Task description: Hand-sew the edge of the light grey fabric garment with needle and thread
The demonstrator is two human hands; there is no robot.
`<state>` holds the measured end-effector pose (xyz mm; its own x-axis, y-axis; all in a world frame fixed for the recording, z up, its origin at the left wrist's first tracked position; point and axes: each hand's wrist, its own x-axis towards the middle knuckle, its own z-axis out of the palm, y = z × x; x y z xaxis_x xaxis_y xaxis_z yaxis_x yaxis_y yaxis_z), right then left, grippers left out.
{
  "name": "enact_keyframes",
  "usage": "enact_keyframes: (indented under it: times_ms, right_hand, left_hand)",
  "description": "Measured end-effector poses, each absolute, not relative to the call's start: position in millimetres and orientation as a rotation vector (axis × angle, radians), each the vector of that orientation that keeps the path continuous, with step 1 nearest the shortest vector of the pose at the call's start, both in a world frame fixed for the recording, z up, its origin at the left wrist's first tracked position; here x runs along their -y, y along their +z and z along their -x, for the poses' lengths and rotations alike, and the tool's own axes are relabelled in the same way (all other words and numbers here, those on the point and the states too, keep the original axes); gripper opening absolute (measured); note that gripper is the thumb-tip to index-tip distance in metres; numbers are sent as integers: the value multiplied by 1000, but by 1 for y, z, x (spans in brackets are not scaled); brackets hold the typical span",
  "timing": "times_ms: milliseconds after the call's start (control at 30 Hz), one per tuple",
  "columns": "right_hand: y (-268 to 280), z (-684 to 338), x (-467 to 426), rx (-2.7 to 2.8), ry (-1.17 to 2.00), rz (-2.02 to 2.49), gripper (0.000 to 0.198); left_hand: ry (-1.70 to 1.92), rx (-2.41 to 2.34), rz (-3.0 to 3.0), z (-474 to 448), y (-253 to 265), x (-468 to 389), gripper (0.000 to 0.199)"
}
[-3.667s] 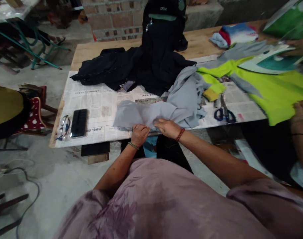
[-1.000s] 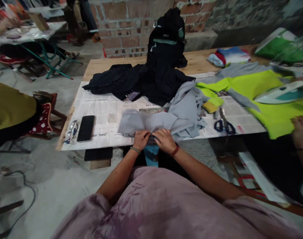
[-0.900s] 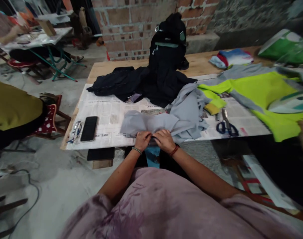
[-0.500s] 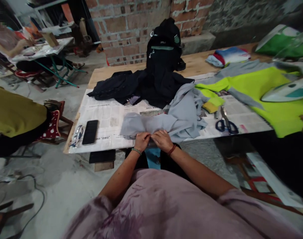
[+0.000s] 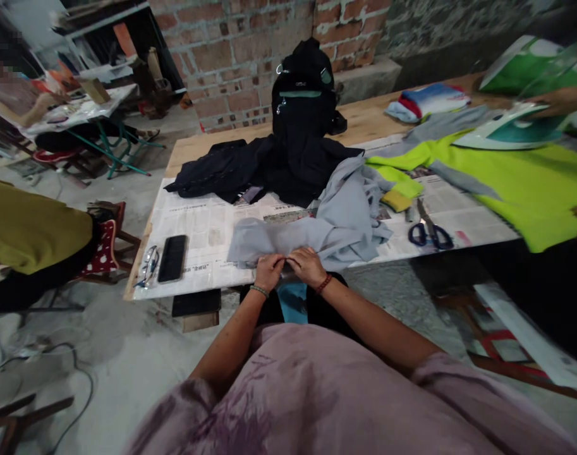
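Note:
A light grey garment (image 5: 338, 218) lies bunched across the newspaper at the table's front edge. My left hand (image 5: 269, 272) pinches the near edge of its cloth, fingers closed. Right beside it, my right hand (image 5: 308, 266) is closed on the same edge, the fingertips of both hands nearly touching. Whatever small detail sits between the fingertips is hidden. Behind the grey cloth lie dark garments (image 5: 222, 170), and to its right are scissors (image 5: 430, 230) with dark blue handles.
A phone (image 5: 172, 258) and glasses (image 5: 148, 265) lie at the table's left end. A black backpack (image 5: 302, 95) stands at the back. On the right, a co-worker's hand (image 5: 553, 104) holds an iron (image 5: 510, 129) over a yellow-green garment (image 5: 520, 177). Another person (image 5: 32, 221) sits at left.
The iron has moved left and farther back over the yellow-green garment. My hands stay pinched on the grey cloth at nearly the same place. The view has shifted slightly.

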<state>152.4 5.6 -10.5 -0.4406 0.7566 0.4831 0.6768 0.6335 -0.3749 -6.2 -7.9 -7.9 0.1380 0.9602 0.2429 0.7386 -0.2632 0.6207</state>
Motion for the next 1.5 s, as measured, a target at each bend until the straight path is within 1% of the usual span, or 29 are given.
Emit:
enact_keyframes:
  times_ms: [100, 233, 367, 500, 633, 800, 1100, 1333, 1500]
  right_hand:
    - [-13, -152, -7, 2148, 266, 1146, 17]
    - [-13, -151, -9, 2064, 352, 1216, 20]
    - [-8, -150, -8, 2143, 267, 1197, 20]
    - [-1, -150, -6, 2266, 184, 1169, 17]
    - [10, -148, -4, 2302, 134, 1178, 21]
    - [17, -147, -4, 2314, 139, 1141, 22]
    - [7, -147, -9, 2356, 198, 1132, 17]
    - [7, -141, -4, 2349, 78, 1127, 17]
    - [10, -138, -9, 2407, 85, 1086, 18]
  left_hand:
    - [870, -1633, -2075, 6, -7, 8, 11]
    - [875, -1644, -2058, 6, -9, 7, 11]
    - [913, -1663, -2036, 5, -12, 6, 19]
    - [863, -1660, -2084, 6, -11, 7, 15]
    - [837, -1675, -2099, 6, -9, 6, 14]
    - [831, -1700, -2072, 6, -8, 7, 13]
    - [767, -1662, -2151, 7, -4, 10, 16]
    - [732, -1684, -2150, 7, -6, 8, 14]
    - [705, -1687, -2176, 7, -8, 6, 14]
